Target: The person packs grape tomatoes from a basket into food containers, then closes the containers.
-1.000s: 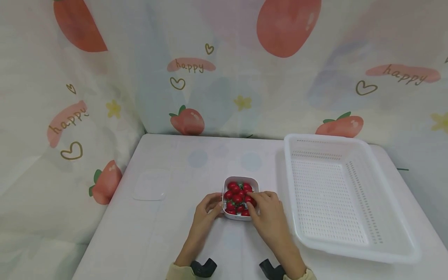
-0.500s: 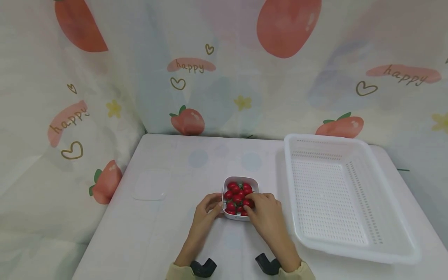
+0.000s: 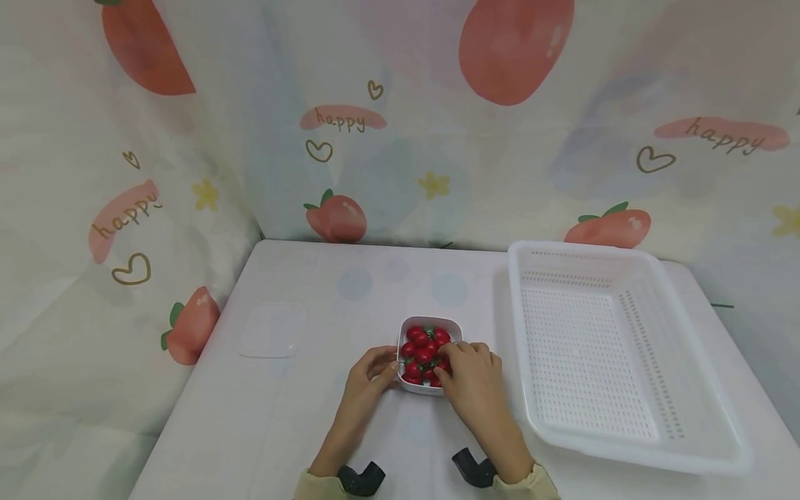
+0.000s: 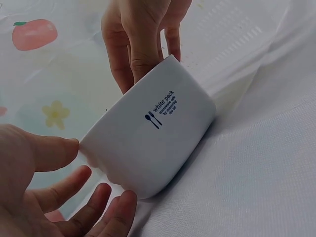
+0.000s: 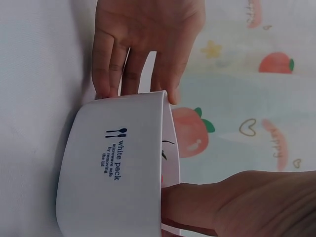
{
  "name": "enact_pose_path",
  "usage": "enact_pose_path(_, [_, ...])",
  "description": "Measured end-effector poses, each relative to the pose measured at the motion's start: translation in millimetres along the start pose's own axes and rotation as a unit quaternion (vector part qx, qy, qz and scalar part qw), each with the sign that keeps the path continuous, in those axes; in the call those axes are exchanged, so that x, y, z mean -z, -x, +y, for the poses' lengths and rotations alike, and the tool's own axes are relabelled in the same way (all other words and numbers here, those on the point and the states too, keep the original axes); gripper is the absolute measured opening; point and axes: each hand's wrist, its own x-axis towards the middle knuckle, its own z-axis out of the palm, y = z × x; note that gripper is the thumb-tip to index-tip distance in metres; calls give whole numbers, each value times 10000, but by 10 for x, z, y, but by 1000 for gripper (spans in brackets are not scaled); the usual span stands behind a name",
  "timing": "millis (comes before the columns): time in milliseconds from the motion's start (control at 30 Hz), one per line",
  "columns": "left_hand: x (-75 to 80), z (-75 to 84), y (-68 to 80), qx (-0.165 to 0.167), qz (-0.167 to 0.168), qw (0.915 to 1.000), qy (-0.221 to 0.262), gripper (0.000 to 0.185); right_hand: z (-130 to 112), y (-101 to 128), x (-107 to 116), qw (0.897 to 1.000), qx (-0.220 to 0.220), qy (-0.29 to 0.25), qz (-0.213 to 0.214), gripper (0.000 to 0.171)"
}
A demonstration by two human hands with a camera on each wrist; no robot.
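Observation:
A small white plastic food container with rounded corners stands on the table, holding several red cherry tomatoes with green stems. My left hand rests against its left side; in the left wrist view the thumb touches the rim and the fingers, loosely bent, lie along the wall. My right hand reaches over the right edge. Its thumb and forefinger pinch a cherry tomato at the container's right side, partly covered by the hand. In the right wrist view the container wall hides the fingertips.
A large white perforated plastic basket stands to the right on the white-covered table. A clear flat lid lies at the left. Behind and to the left hangs a printed cloth.
My right hand has shifted slightly left, and its thumb and forefinger have come round a cherry tomato at the container's right side. The left hand and container stay put.

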Motion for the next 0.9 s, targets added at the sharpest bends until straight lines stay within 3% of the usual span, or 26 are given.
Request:
enact_pose_path(267, [57,40,26,-36,172,9996,-240,37,-4,-16,3,9997,-93,-185,142,22])
enact_pose_path(467, [142,76,44,-416,631,9933,-872,38,-18,-20,-11,9970,-59,-469,616,19])
enact_pose_path(700, [279,198,108,-663,1270,9754,-1673,42,-88,-30,-83,9837,467,-1369,1066,30])
enact_pose_path(900, [522,310,209,-857,1588,9502,-2542,53,-234,-23,-141,9550,871,-2771,594,51])
